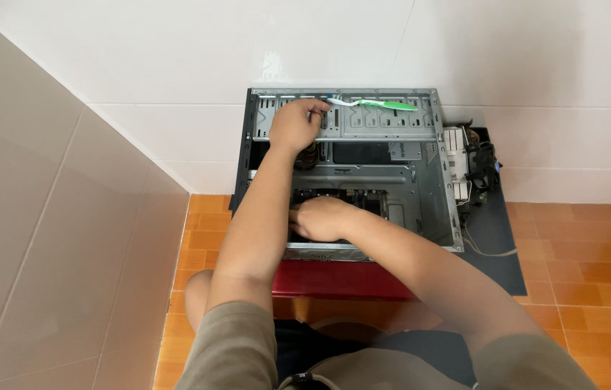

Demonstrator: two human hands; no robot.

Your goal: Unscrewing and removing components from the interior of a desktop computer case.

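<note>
Gripping green toothbrush (378, 105) atop grey computer case (432, 180).

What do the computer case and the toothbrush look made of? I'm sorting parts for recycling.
Computer case: looks like bare sheet metal, dull grey, with punched slots and folded edges. Toothbrush: probably plastic, glossy green and white handle, held at the head end by the left hand. Right hand reaches inside the case.

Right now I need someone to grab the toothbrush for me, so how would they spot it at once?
Find the open grey computer case lying on the orange floor against the white wall. Along the case's far edge, by the wall, lies the toothbrush, its end at the left hand. It is the only green and white thing among grey metal.
</note>
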